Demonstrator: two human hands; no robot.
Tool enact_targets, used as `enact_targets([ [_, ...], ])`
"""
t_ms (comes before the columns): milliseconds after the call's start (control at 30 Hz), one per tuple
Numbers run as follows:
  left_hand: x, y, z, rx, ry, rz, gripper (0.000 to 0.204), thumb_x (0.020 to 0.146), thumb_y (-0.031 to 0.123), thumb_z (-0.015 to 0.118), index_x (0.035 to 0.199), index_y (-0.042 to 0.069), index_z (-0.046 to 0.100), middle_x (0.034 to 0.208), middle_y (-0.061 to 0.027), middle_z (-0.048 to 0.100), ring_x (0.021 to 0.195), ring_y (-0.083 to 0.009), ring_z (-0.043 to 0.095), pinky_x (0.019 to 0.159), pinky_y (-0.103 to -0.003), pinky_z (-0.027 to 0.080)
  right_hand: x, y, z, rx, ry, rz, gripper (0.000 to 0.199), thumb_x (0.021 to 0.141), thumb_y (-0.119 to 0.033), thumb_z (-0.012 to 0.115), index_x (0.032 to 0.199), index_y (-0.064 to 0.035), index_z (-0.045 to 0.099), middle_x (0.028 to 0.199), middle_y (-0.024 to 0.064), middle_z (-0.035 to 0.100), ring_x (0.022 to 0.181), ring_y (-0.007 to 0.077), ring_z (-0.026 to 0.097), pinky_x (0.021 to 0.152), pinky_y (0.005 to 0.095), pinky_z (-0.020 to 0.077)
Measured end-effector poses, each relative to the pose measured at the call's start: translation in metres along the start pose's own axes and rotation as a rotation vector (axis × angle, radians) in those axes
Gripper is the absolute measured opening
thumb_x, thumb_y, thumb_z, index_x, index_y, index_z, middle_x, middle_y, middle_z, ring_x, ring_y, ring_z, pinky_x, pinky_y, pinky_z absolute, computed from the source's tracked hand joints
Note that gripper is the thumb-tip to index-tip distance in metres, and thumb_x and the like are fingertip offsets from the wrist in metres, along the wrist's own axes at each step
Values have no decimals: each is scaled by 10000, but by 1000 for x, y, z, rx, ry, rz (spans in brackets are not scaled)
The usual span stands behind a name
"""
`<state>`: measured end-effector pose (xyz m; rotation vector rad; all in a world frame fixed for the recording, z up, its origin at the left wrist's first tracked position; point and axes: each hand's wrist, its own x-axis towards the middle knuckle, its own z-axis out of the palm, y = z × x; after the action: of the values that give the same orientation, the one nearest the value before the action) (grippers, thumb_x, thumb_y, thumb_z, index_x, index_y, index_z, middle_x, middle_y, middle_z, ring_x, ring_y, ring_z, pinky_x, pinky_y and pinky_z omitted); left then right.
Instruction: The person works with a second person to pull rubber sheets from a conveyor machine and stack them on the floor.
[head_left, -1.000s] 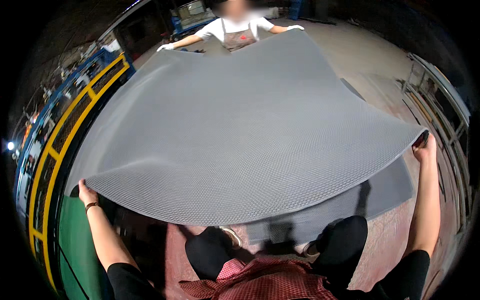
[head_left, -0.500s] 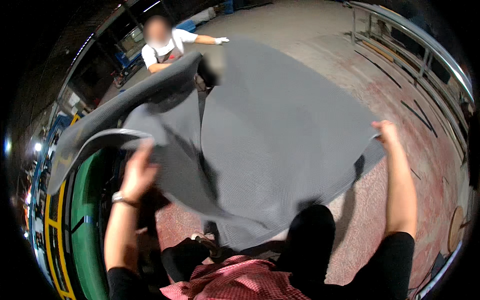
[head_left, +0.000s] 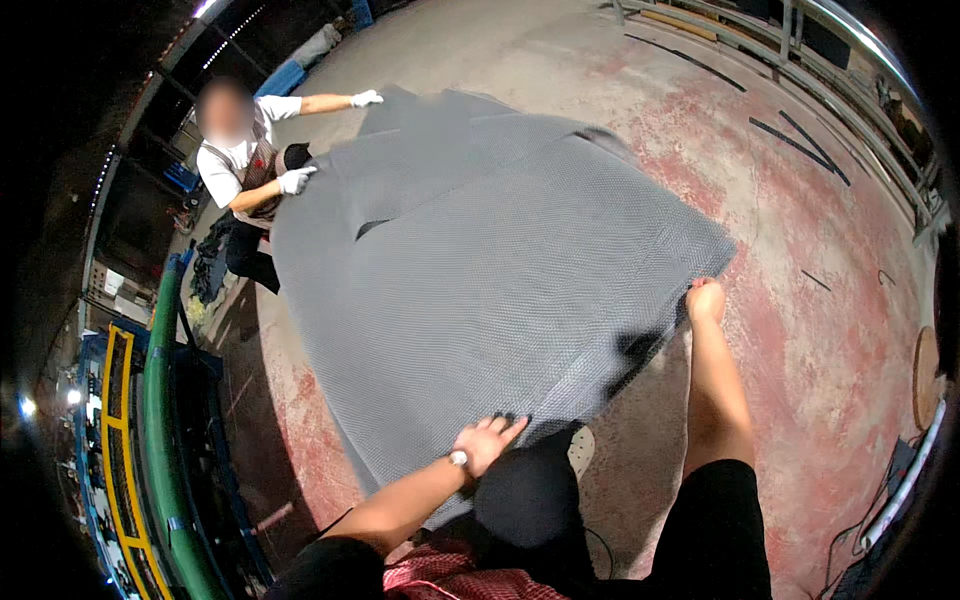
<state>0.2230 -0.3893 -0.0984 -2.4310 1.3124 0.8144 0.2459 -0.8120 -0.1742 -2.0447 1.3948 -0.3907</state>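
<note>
Floor: The rough floor (head_left: 790, 350), grey with red patches, carries everything. A wide stretch lies between the mat and the rack, so I think that side has the most room.
Grey mat: The bumpy mat (head_left: 470, 270) lies over the middle of the floor, a bit wavy. It looks soft and floppy, so I guess it bends easily and won't break, but being so wide makes it clumsy. The bumps should help my grip. The best holds look like its edges, close to the corners.
Metal rack: The rack (head_left: 787, 30) stands along the floor's far right edge, well apart from the mat.
Green roll: The long roll (head_left: 160, 380) is by the floor's left edge; it looks tighter there.
Helper: The helper (head_left: 218, 175) is at the mat's far left side, white gloves (head_left: 296, 180) at its edge.
Black strips: The strips (head_left: 795, 146) lie near the rack.
My right hand: This hand (head_left: 706, 300) is closed on the mat's edge, near its right corner.
My left hand: This hand (head_left: 485, 445) rests on the near edge by my knee (head_left: 530, 500), pointer finger stretched out; I can't tell if it pinches.
</note>
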Motion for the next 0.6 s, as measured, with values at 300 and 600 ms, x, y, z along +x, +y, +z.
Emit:
enact_targets([
  [300,-104,-18,111,271,312,-273,416,787,208,421,1198,162,383,1148,-113,440,1063,-261,422,895,-455,330,27,-39,120,399,199,-195,201,739,-137,582,853,21,533,642,78,558,520,157,534,473,260,442],
  [600,-88,-51,123,265,330,-450,366,750,171,425,1108,111,472,982,-93,498,830,-228,477,715,-368,384,18,-138,136,189,-94,225,596,709,-301,633,1066,98,372,906,213,557,775,278,588,649,350,493],
])
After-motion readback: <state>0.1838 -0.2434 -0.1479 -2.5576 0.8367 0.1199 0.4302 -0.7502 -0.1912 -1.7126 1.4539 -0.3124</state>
